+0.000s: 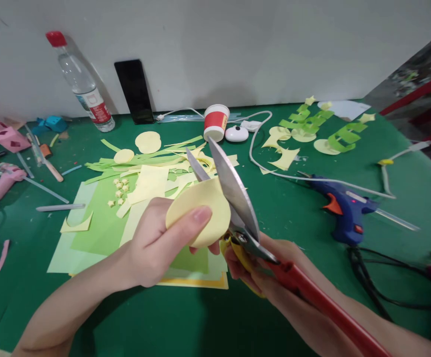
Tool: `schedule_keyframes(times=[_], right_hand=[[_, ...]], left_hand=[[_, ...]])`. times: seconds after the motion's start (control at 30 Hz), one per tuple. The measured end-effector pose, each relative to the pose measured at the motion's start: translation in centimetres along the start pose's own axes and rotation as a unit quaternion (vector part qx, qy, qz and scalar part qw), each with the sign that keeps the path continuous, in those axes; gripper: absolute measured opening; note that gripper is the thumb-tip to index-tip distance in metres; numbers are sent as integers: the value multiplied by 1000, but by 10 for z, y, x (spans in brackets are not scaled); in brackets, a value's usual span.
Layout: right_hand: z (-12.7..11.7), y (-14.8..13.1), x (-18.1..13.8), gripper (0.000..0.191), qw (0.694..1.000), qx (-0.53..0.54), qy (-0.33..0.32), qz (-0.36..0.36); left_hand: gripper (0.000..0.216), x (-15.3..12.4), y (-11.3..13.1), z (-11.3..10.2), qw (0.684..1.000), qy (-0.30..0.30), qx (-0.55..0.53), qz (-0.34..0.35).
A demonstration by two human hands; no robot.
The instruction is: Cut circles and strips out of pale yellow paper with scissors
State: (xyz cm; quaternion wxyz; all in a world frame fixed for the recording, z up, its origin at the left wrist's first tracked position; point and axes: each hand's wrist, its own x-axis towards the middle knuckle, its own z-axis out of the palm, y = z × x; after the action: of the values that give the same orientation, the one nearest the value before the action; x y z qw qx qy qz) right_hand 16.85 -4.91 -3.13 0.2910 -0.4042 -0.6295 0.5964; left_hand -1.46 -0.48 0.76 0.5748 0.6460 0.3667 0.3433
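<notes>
Between the thumb and fingers of my left hand [159, 243] is a pale yellow paper disc [200, 198], roughly round, its right edge against the scissors. My right hand [252, 263] grips a pair of scissors [237, 193] with red and yellow handles. The blades point up and away, parted, with the paper's right edge close to where they meet. Behind my hands lie green and yellow paper sheets [92, 223] and a heap of cut strips [144, 163]. Two more yellow discs [148, 142] rest near the strips, with several tiny paper stars [120, 188] below them.
A blue glue gun [349, 208] with a cable lies at right. Green paper spirals on discs [345, 139] stand behind it. Along the wall are a water bottle [85, 89], a phone [134, 91], a paper cup [215, 121] and a white case [236, 133]. A pink glue gun [5, 181] is at left.
</notes>
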Motion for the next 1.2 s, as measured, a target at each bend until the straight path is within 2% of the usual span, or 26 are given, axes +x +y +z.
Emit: schedule_keyframes(times=[0.2, 0.37, 0.43, 0.5, 0.63, 0.77, 0.93, 1.07, 1.2], right_hand=[[1, -5, 0, 9, 999, -16, 9, 41], [-1, -5, -2, 10, 999, -15, 22, 41], [-1, -2, -6, 3, 999, 15, 35, 37], [-2, 2, -11, 14, 997, 47, 46, 27], [-2, 2, -15, 21, 994, 103, 34, 29], [0, -9, -6, 23, 988, 148, 16, 45], [-2, -9, 0, 5, 998, 44, 14, 39], [-6, -4, 0, 14, 999, 0, -12, 31], [-7, -5, 0, 13, 1000, 1, -1, 13]], left_hand=[[34, 1, 1, -2, 1000, -19, -16, 9], [30, 0, -1, -1, 1000, -3, -21, 10], [30, -1, -2, -2, 1000, 15, -8, 2], [29, -2, -5, -4, 1000, 19, -8, 4], [31, -2, -6, -5, 999, -15, -47, 19], [33, -2, 0, -3, 998, -30, -54, -12], [41, -3, 3, -5, 997, -39, 0, -74], [43, -3, 4, -7, 994, -43, 15, -102], [41, -2, 6, -7, 993, -44, 13, -109]])
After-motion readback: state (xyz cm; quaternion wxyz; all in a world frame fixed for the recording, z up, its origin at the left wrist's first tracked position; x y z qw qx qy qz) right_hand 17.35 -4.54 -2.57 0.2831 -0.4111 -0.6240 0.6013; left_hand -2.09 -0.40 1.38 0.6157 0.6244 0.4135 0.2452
